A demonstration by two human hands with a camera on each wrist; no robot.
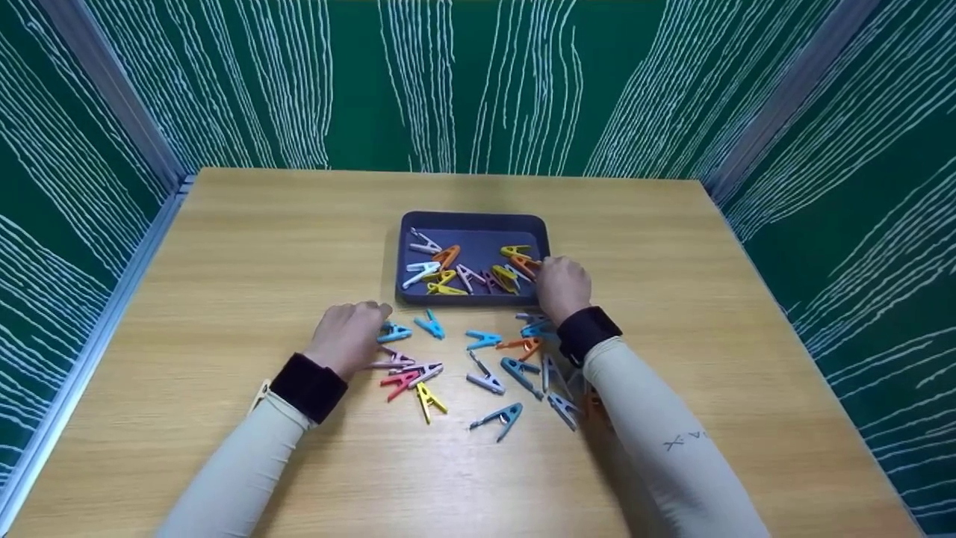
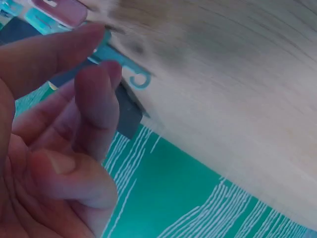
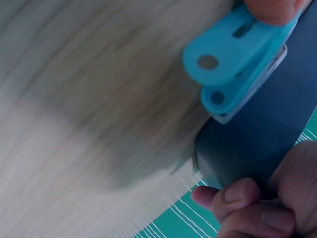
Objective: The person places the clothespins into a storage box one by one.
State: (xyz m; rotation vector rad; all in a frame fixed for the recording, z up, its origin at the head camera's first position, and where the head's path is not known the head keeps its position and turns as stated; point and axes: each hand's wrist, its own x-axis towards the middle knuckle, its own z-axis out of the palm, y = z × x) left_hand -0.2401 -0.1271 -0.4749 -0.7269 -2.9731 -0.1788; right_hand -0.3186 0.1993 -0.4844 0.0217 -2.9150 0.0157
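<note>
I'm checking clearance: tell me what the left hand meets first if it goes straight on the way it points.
Likely the dark tray, at its near left corner. The height of the left hand is unclear, so it might brush the blue clip close by first.

Light blue is shown by the V-shaped plastic clip [image 1: 393,332] at the left hand [image 1: 349,336]; pale pink, red and yellow are shared among the slim plastic clips [image 1: 402,381] just beside it. The shallow rectangular tray [image 1: 478,245] at the right hand [image 1: 564,286] is coloured dark navy, and its plastic clips [image 1: 447,257] are mixed in orange, yellow, white and pink. Behind each hand, a black wristband [image 1: 308,388] is followed by a pale beige fabric sleeve [image 1: 239,463]. Beneath both, the light-brown wooden tabletop [image 1: 299,246] is grained; beyond, green wall panels [image 1: 358,90] are streaked with wavy white lines.
</note>
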